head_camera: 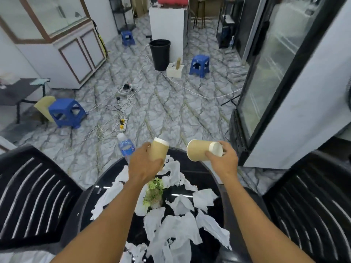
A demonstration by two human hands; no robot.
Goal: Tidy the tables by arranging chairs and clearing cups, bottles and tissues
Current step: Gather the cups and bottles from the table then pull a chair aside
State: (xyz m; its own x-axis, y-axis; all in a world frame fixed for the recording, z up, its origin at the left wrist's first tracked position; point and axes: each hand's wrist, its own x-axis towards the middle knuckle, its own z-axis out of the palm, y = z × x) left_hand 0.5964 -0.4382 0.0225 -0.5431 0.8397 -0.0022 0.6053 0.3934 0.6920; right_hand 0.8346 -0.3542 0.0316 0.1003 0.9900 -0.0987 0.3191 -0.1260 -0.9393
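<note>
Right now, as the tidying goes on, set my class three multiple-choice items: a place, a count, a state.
1. Where is the water bottle? A on a chair; B in the fridge; C at the table's far edge, beside the left hand.
2. How many blue stools are on the floor? A one; B three; C five.
3. How is the right hand's paper cup? A held tipped sideways; B upright on the table; C crushed.
Key: C, it stands just left of that hand; B, three show across the floor; A, its wide end points left.
</note>
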